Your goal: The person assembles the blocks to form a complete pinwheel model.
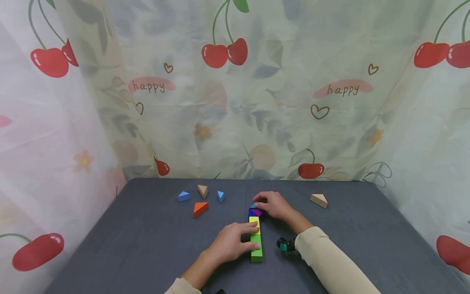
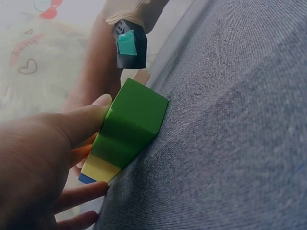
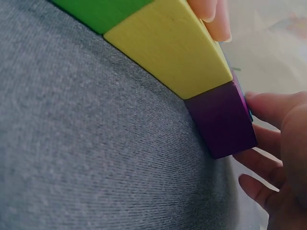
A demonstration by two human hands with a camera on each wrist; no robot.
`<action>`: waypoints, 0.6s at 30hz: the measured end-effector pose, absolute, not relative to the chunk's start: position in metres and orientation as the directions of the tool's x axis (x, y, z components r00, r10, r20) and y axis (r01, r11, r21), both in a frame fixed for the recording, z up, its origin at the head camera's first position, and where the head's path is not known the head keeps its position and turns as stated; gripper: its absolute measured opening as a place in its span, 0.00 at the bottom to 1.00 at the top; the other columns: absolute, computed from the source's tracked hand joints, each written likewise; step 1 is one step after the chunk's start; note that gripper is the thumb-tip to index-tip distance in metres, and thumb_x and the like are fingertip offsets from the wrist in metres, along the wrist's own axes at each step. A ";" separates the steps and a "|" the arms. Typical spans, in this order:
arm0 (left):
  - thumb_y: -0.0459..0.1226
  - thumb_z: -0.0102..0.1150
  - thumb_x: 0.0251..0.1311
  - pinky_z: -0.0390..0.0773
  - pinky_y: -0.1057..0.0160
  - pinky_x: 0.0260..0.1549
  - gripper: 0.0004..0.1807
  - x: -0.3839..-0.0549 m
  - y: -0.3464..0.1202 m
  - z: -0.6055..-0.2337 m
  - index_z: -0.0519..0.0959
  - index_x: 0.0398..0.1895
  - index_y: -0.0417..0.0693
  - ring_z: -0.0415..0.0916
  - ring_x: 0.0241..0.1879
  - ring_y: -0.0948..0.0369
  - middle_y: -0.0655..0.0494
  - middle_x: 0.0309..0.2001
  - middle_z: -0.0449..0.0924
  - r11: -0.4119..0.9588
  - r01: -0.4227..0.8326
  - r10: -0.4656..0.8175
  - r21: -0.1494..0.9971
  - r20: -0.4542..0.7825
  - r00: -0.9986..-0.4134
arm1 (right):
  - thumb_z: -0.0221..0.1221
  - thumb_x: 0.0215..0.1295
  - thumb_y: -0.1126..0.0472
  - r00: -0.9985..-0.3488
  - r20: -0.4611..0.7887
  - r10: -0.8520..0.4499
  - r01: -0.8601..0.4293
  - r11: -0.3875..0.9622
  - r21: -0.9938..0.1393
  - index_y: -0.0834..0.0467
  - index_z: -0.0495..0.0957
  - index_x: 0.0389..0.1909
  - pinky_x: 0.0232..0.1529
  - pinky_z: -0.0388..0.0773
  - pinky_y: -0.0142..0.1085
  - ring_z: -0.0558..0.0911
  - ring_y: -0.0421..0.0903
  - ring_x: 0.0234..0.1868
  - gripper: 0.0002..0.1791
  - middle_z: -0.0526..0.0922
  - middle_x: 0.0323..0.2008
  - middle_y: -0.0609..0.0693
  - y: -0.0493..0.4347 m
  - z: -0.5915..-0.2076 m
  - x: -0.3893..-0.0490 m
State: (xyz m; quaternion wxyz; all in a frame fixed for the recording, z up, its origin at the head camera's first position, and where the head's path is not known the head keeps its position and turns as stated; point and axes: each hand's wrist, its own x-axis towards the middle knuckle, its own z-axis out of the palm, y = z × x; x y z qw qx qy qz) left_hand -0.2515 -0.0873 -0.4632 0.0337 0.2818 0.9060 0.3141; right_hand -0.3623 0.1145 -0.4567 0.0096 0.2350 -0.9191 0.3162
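Observation:
A row of blocks runs away from me on the dark table. Its near part is a green block (image 1: 256,256), followed by a yellow block (image 1: 254,219), then blue and purple triangular blocks (image 1: 256,212) and a teal triangular block (image 1: 252,206) at the far end. My left hand (image 1: 230,241) lies along the row, its thumb on the green block and fingers extended onto the yellow one. At the far end, my right hand (image 1: 276,205) holds the teal block between thumb and curled fingers, which partly hide it. The right wrist view shows the purple block's side (image 3: 223,122) against the yellow.
Left of the row lie an orange triangular block (image 1: 200,209), a blue one (image 1: 184,197), a wooden one (image 1: 202,191) and a light blue one (image 1: 220,196). Another wooden triangular block (image 1: 319,200) lies at the right. A patterned curtain (image 1: 238,102) stands behind the table.

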 end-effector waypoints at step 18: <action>0.57 0.62 0.58 0.70 0.49 0.57 0.28 -0.249 -0.087 -0.462 0.80 0.59 0.57 0.70 0.61 0.59 0.68 0.62 0.73 0.645 0.499 0.532 0.579 0.129 -0.837 | 0.62 0.67 0.58 -0.874 0.162 -0.459 -0.458 0.664 -0.591 0.54 0.83 0.46 0.48 0.76 0.44 0.79 0.43 0.42 0.10 0.83 0.40 0.43 0.116 -0.456 -0.360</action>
